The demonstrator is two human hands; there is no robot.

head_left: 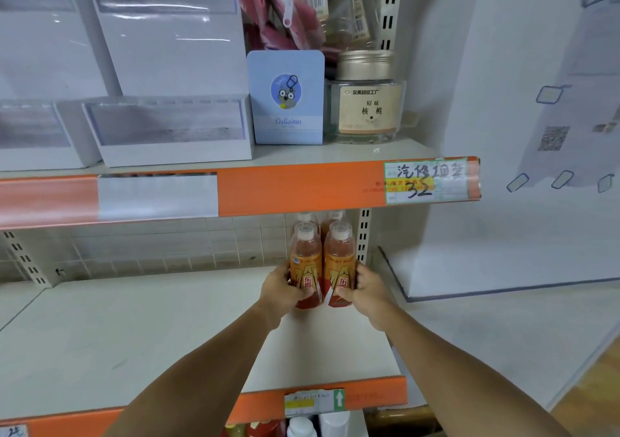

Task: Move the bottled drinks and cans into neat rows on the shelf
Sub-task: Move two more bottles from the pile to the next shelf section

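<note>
Two orange drink bottles with white caps stand side by side at the right end of the pale middle shelf [151, 329]. My left hand [280, 290] grips the left bottle [306, 262] low on its label. My right hand [365, 289] grips the right bottle [339, 258] the same way. Behind them stand two more orange bottles [332, 220], mostly hidden, forming a second row near the back wall.
The upper shelf with an orange price strip [302, 185] overhangs the bottles. It carries white boxes [167, 128], a blue card box [287, 101] and a glass jar [367, 101]. A white side panel [469, 235] borders the right. More bottle caps [302, 426] show below.
</note>
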